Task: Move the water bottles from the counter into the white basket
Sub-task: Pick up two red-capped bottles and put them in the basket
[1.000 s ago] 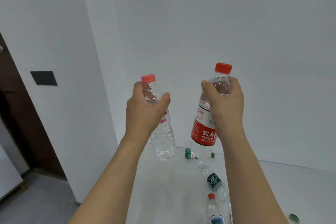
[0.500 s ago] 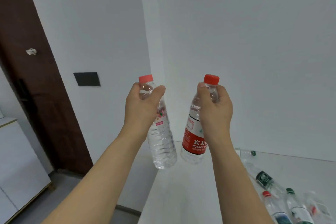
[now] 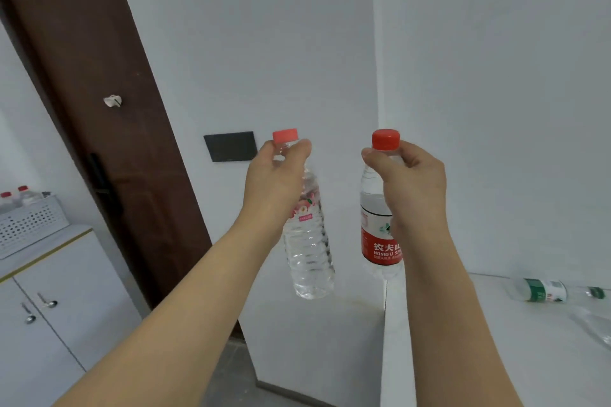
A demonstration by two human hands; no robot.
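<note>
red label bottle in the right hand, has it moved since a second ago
Yes. The red-label bottle in the right hand has swung left: it hung over the white counter before and now hangs at the counter's left edge, toward the white basket.

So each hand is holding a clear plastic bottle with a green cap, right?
Not quite: the head view shows red caps, not green. The left hand holds the clear ribbed plastic bottle, the right hand the red-labelled clear plastic bottle.

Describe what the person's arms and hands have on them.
Nothing is worn. The left hand and right hand are bare, with no gloves, rings or watch visible. Both forearms are uncovered down to the bottom edge of the view; no sleeve shows.
</note>
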